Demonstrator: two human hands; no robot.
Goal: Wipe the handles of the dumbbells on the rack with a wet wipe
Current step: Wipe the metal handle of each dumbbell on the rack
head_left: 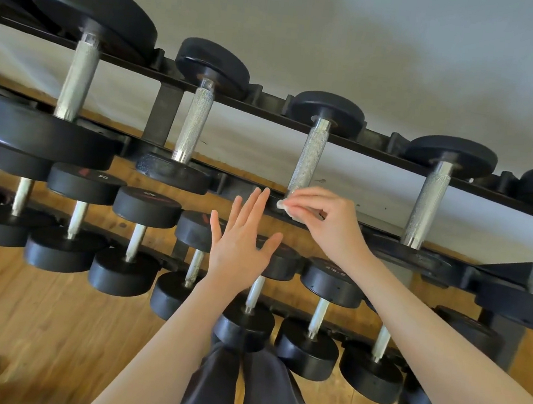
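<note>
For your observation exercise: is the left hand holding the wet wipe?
No. The left hand is open with straight fingers and holds nothing; the right hand pinches the wet wipe.

We see the scene through one wide-angle camera worn on the head, looking forward and down from close above a black steel two-tier dumbbell rack point(269, 107). The view is tilted, so the rack slants from upper left to lower right. Behind it a pale grey wall point(377, 31) fills the top of the frame; a honey-coloured wooden plank floor point(28, 324) lies below us.
</note>
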